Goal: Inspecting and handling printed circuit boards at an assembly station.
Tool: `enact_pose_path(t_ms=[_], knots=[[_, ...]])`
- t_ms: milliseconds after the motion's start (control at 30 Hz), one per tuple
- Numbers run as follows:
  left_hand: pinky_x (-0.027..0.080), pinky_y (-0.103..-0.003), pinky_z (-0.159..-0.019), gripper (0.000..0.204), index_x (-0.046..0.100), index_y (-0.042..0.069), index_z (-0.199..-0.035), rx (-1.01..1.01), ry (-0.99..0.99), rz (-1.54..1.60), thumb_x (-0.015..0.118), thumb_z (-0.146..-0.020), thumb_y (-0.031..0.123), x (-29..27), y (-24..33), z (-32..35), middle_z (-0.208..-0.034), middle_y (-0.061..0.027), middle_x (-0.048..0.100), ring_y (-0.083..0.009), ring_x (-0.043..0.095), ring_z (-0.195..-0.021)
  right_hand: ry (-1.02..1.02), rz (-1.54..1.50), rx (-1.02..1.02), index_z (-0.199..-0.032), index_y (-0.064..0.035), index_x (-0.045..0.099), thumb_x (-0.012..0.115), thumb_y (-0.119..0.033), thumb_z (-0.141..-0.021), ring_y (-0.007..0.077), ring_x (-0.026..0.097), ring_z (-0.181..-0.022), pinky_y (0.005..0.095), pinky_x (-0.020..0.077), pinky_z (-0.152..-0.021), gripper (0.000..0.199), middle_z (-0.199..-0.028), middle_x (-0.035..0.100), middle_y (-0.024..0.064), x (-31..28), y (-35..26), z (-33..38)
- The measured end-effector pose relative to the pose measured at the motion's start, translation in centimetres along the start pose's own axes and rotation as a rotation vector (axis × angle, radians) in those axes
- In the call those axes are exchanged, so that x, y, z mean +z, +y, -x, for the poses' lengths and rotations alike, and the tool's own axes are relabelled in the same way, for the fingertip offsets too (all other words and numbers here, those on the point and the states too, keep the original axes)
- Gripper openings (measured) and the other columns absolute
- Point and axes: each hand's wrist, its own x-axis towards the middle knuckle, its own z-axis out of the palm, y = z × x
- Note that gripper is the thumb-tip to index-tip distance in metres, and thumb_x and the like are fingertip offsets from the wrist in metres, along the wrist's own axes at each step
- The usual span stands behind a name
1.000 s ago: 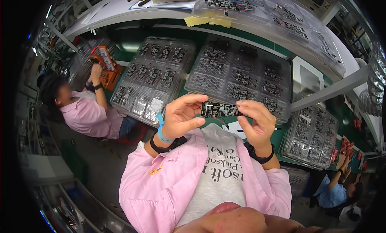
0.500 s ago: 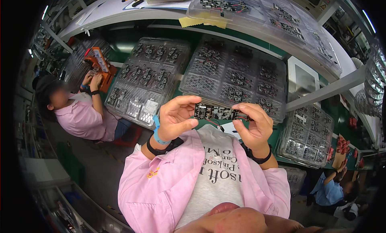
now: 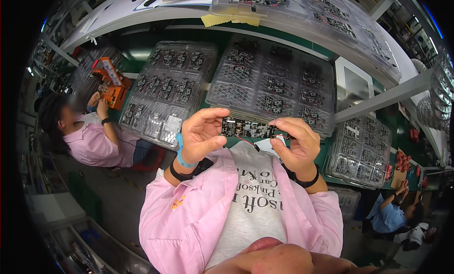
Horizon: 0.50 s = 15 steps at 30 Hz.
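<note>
Between my two hands a long, narrow black circuit board (image 3: pixel 248 128) is held up level, its component side showing. My left hand (image 3: pixel 204 134) pinches the board's left end between thumb and fingers. At the opposite end, my right hand (image 3: pixel 298 144) grips it the same way, fingers along the top edge and thumb below. Thin red and dark wires hang beneath the board. Just beyond it lies a clear compartment tray (image 3: pixel 231 93) holding many similar boards; some of its near-left compartments show only a lattice bottom.
Another clear tray of boards (image 3: pixel 165 73) lies to the left, and one more (image 3: pixel 359 153) to the right. A raised shelf (image 3: pixel 179 13) with trays crosses the far side. A slanted grey post (image 3: pixel 378 101) stands at right. A co-worker in pink (image 3: pixel 94 141) handles an orange fixture (image 3: pixel 113 87).
The view has shifted slightly. My hands keep hold of the circuit board in nearly the same pose. The co-worker at left has lowered a hand at the orange fixture.
</note>
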Motion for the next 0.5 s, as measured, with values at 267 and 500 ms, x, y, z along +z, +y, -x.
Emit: enact_pose_path(t_ms=[267, 500], knots=[[0.039, -0.031, -0.086, 0.052, 0.042, -0.011, -0.109, 0.007, -0.002, -0.014, 0.066, -0.067, 0.008, -0.16, -0.11, 0.05, -0.102, -0.0182, 0.052, -0.0212, 0.051, -0.096, -0.001, 0.013, -0.009, -0.093, 0.0052, 0.055, 0.064, 0.005, -0.063, 0.0241, 0.059, -0.077, 0.0289, 0.047, -0.068, 0.032, -0.085, 0.059, 0.0184, -0.07, -0.04, 0.09], [0.041, -0.031, -0.084, 0.051, 0.043, -0.011, -0.108, 0.03, -0.028, -0.081, 0.066, -0.066, 0.006, -0.54, -0.43, 0.34, -0.101, -0.0176, 0.052, -0.0211, 0.053, -0.093, 0.017, -0.002, 0.011, -0.093, 0.0057, 0.055, 0.063, 0.006, -0.063, 0.0241, 0.059, -0.077, 0.0293, 0.047, -0.068, 0.032, -0.086, 0.059, 0.0186, -0.08, 0.03, 0.39]])
